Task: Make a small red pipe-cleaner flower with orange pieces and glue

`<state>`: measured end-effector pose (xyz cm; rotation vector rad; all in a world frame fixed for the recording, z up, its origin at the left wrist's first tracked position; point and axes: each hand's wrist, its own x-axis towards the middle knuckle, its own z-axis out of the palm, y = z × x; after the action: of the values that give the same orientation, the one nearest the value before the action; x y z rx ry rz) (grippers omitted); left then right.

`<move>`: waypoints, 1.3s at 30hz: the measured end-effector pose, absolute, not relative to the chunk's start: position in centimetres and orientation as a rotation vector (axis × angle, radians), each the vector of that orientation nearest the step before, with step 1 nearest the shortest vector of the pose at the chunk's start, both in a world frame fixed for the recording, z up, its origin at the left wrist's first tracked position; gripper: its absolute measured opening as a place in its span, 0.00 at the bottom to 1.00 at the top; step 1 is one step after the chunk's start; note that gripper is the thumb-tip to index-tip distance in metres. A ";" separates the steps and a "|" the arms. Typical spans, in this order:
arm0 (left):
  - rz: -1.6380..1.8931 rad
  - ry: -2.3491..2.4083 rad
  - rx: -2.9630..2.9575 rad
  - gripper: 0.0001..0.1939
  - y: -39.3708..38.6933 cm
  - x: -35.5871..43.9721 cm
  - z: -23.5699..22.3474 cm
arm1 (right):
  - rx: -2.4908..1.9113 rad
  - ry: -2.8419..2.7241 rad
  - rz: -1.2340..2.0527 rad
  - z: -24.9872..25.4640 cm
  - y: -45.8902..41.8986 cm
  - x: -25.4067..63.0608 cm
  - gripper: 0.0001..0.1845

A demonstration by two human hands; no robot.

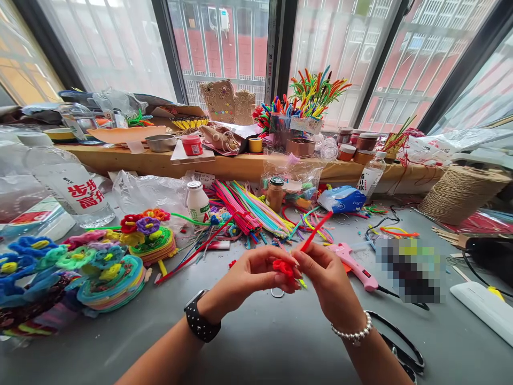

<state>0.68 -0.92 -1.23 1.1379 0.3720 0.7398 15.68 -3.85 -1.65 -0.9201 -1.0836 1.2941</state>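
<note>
Above the grey table, my left hand (262, 270) pinches a small curled red pipe-cleaner flower (284, 267) between thumb and fingers. My right hand (324, 272) meets it from the other side, fingers closed on a red pipe cleaner (316, 232) whose free end points up and to the right. Whether flower and stem are one piece is hidden by the fingertips. Behind my hands lies a spread of loose pipe cleaners (256, 208) in many colours. Just right of my right hand rests a pink hot glue gun (352, 264).
Finished pipe-cleaner flowers (108, 256) crowd the left side near a large water bottle (70, 182). A white bottle (197, 202) and a brown jar (275, 193) stand behind the hands. At right are a twine spool (465, 192) and a white power strip (483, 310).
</note>
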 end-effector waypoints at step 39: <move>0.750 0.470 1.041 0.07 -0.4 0.4 -1.2 | -0.777 -0.565 1.322 -2.1 -2.6 16.4 0.07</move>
<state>0.38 -0.44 -1.22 1.0410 0.4704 0.7497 16.37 -2.56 -2.09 -0.7770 -0.5648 1.3217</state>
